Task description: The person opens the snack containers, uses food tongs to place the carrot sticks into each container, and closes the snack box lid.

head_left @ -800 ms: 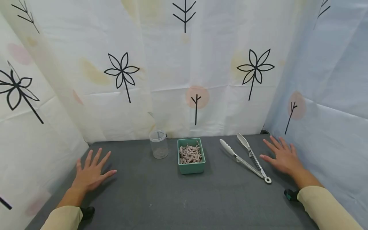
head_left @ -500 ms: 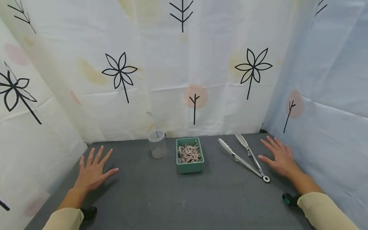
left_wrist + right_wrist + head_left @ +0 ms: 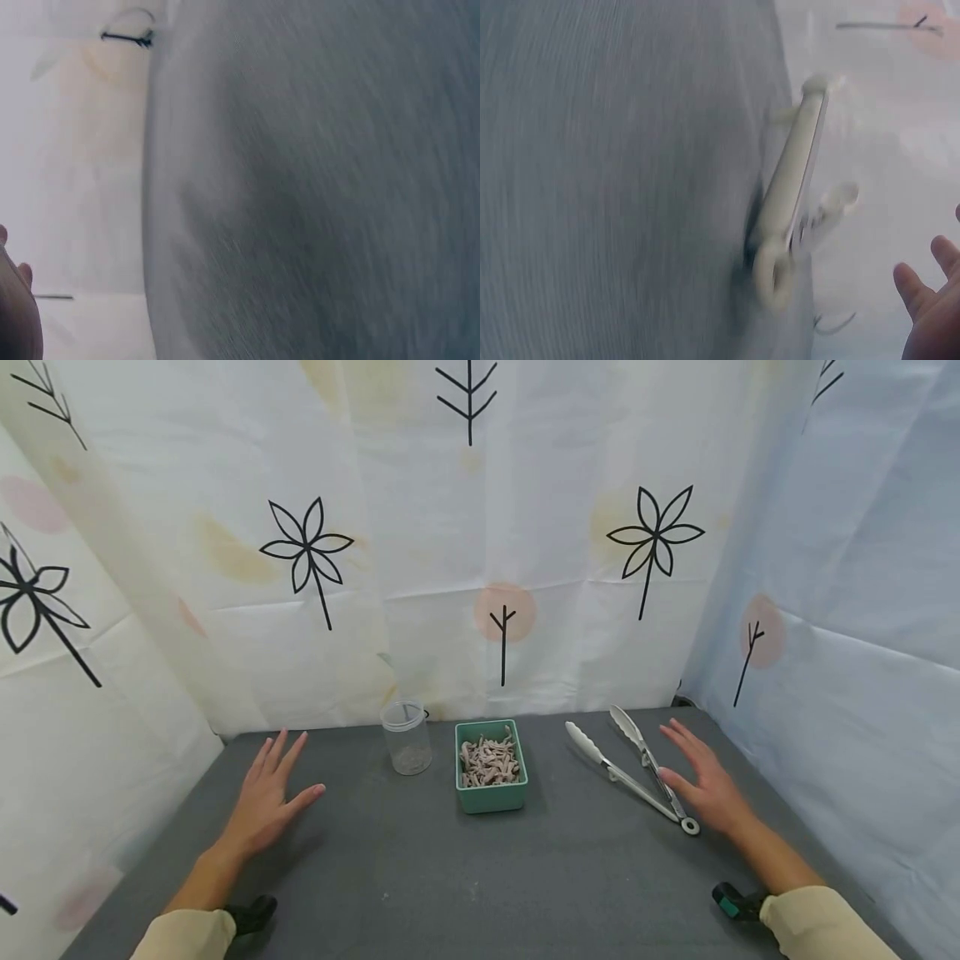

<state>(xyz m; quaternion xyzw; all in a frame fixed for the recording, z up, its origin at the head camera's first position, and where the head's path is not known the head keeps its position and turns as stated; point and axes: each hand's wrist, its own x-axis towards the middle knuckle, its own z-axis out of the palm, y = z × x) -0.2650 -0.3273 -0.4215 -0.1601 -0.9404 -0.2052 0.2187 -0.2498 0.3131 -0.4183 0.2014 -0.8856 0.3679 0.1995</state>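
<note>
My left hand (image 3: 262, 802) is held over the left side of the dark table, fingers straight and thumb spread, with nothing in it. On the right, my right hand (image 3: 707, 785) is likewise spread and bare, beside the tongs (image 3: 633, 777). These tongs have pale scalloped tips and a ring at the hinge end, and lie with their arms apart; the right wrist view shows them blurred. Between the hands stands a green rectangular container (image 3: 491, 797) holding many small pale, twisted pieces (image 3: 489, 762). To its left is a clear plastic jar (image 3: 408, 747), upright.
The grey table (image 3: 435, 877) ends at a white patterned cloth (image 3: 420, 527) behind it. More cloth hangs along the left and right sides. A small dark object (image 3: 682, 701) sits at the back right corner.
Both hands have moved inward, the left toward the right and the right toward the tongs. The container, jar and tongs stay in place while the head view shifts slightly.
</note>
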